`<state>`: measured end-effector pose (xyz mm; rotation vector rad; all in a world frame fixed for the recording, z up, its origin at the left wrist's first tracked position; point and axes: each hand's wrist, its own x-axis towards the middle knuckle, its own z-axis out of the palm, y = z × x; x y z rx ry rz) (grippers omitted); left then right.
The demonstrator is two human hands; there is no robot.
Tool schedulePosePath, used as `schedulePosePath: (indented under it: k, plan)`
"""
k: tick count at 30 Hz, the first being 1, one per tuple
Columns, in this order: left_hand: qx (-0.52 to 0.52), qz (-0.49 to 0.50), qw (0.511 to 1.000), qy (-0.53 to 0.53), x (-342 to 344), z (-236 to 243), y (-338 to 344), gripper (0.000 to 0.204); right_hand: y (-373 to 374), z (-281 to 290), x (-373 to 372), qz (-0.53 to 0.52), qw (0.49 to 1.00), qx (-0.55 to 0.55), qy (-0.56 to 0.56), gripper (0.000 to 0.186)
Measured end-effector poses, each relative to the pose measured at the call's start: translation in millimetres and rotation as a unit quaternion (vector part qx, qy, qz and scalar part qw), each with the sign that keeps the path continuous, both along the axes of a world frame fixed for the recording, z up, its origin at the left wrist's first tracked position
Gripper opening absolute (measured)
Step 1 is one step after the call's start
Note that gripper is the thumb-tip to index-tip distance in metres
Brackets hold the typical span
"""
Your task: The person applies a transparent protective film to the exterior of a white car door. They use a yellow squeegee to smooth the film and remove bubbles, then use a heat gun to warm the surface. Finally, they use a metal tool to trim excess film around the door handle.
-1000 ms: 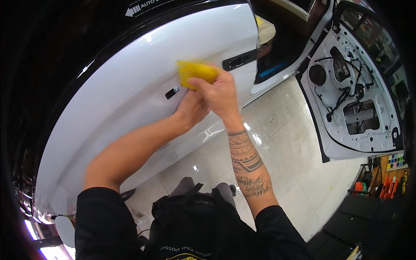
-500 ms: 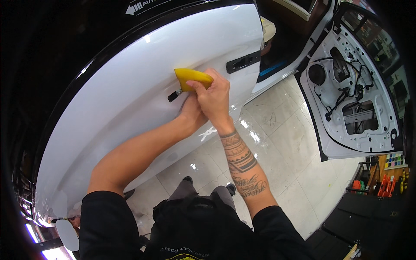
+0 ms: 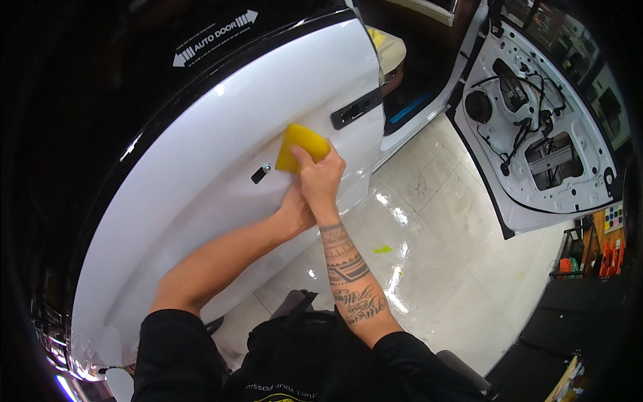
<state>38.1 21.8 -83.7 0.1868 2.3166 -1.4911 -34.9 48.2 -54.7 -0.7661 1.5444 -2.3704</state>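
Note:
My right hand (image 3: 321, 175) is closed round a yellow squeegee (image 3: 305, 147), thumb on its near face. The squeegee lies against the white car door panel (image 3: 201, 154), just right of a small black slot (image 3: 258, 176) with a round metal piece at its end. My left hand (image 3: 295, 209) is close against the right wrist, partly behind it. Its fingers are hidden, so I cannot see their shape. Farther right along the panel is the black door handle recess (image 3: 356, 109).
Black window glass (image 3: 134, 60) borders the panel's far side. At right stands another open door (image 3: 495, 167) with bare inner metal and wiring. Glossy tiles (image 3: 455, 268) form the floor. A dark cart (image 3: 546, 321) with red-handled tools (image 3: 611, 258) is at lower right.
The squeegee has slid slightly right along the door, away from the small slot, and turned its broad face more toward view. Both hands moved with it. The whole view has shifted.

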Motion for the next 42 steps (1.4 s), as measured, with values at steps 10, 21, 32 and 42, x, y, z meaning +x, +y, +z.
schedulePosePath:
  k: [10, 21, 32, 42]
  plan:
    - [0.270, 0.089, 0.943, 0.174, 63.2, 114.4, -19.4, 0.091, 14.5, -8.3, -21.8, -0.010, 0.998, 0.061, -0.006, 0.018]
    - [0.148, 0.108, 0.969, 0.166, 28.1, 85.3, -15.4, 0.113, 15.4, -2.0, -33.9, -0.047, 0.997, 0.056, 0.025, 0.015]
    - [0.224, 0.096, 0.954, 0.174, 11.6, 79.1, -21.6, 0.110, 18.6, -14.6, -78.0, -0.085, 0.975, 0.135, 0.153, 0.018]
    - [0.199, 0.083, 0.968, 0.129, 4.9, 83.9, -21.7, 0.110, 41.9, 6.0, -100.4, -0.121, 0.909, 0.230, 0.326, 0.014]
